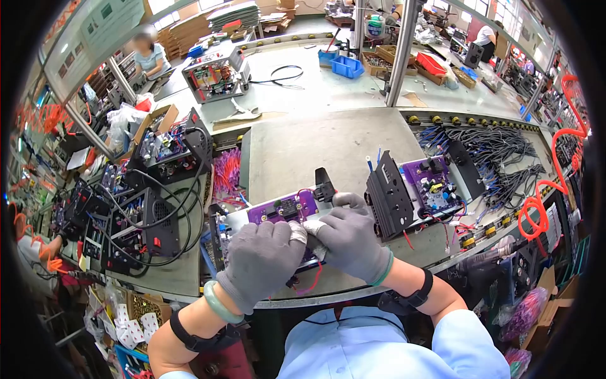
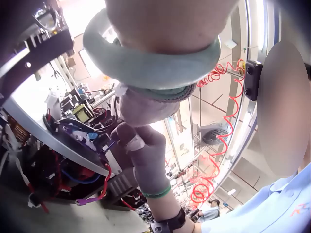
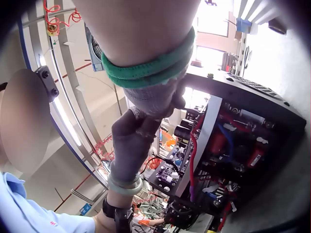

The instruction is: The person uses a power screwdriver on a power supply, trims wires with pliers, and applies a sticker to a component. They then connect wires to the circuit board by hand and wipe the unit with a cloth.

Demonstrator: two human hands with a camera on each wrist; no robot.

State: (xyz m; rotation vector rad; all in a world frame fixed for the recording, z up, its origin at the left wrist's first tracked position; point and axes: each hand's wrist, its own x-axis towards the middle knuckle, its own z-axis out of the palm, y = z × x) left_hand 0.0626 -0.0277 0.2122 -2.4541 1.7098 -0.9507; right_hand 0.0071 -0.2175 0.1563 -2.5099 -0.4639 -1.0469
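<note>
Head view puts the chassis [image 1: 218, 230] straight in front of you, at the near edge of the worktop [image 1: 315, 145], with a purple board [image 1: 284, 207] mounted on its top face. Your left hand [image 1: 262, 259], in a grey glove, lies over the near side of the chassis, fingers [image 1: 278, 228] curled close together and gripping it. Your right hand [image 1: 350, 237], gloved too, curls round the chassis at its near right corner, and its taped fingertip touches your left thumb. Whether anything small is pinched between the two hands cannot be told. A red wire [image 1: 312, 278] loops out beneath the chassis, just under your hands. Both wrist views show your hands meeting at the chassis edge, with wiring packed under its plate.

Just behind the far right corner of the chassis stands a black connector block [image 1: 324, 185]. Just right of the chassis sits a black finned unit [image 1: 388, 196], with a second purple board [image 1: 432, 183] on its far side. Farther right of the chassis lies a bundle of grey cables [image 1: 499, 151], and beyond it hangs a red coiled hose [image 1: 543, 202]. Left of the chassis stand black cabled units [image 1: 151, 221], and a bunch of pink wires [image 1: 226, 172] lies behind its left end. Well behind the chassis, blue bins [image 1: 347, 66] sit on the far part of the worktop.
</note>
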